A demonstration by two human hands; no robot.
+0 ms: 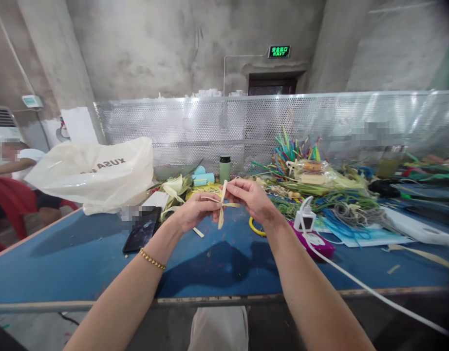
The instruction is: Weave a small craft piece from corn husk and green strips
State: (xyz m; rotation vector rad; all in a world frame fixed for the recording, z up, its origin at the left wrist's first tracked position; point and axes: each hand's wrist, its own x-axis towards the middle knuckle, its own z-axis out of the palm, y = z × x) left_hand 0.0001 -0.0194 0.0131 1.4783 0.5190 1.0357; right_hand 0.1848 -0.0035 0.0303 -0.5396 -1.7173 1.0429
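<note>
Pale straw-coloured leaf strips point(220, 222) cross one another in the air above the blue table. My left hand point(197, 210) pinches them near the crossing, its fingers closed. From the other side, my right hand point(248, 195) is closed on the upper part of the strips, thumb and fingertips together. Strip ends stick out upward, downward and to the sides between the two hands. How the strips join at the centre is too small to make out. A short loose strip piece point(198, 232) lies on the table just below my left hand.
On the blue table point(217, 273) a dark tablet point(142, 230) and a white plastic bag point(96, 170) lie left. A green bottle point(225, 169) stands behind. Right are a yellow ring point(252, 225), a purple power strip point(321, 246), a white cable and craft-material piles point(341, 195). A person sits far left.
</note>
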